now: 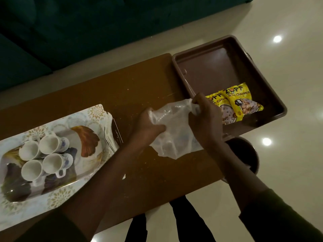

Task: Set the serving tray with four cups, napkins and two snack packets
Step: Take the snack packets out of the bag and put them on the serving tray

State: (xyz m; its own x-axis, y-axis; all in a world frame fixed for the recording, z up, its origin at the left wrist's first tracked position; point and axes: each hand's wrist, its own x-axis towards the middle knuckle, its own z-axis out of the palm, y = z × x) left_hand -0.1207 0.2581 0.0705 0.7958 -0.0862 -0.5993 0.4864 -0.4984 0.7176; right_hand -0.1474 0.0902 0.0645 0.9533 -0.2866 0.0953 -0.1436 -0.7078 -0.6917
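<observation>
Now both my hands are closed on a crumpled clear plastic bag point(174, 126) above the long brown wooden bench point(132, 88). My left hand point(148, 124) has its fingers bunched into the bag's left side, and my right hand point(204, 116) pinches the bag's upper right corner in a fist. I cannot tell what, if anything, the bag holds.

At the right end of the bench sits a deep brown rectangular plastic tray point(227, 55). Two yellow snack packets point(239, 103) lie side by side in its near corner, overlapping a little, just beyond my right hand. Each carries the word "ZOFF" in large letters and "CHUNKS" below it; one shows a small round price mark that I cannot read surely.

At the left end lies a white rectangular serving tray with a gold floral border and a brown and purple leaf pattern point(94, 112). Four white cups with blue flower prints point(47, 158) lie on their sides in a tight cluster on its left half, mouths toward me. Just beside that tray's right edge rests a stack of patterned paper napkins point(111, 131), on the bench.
</observation>
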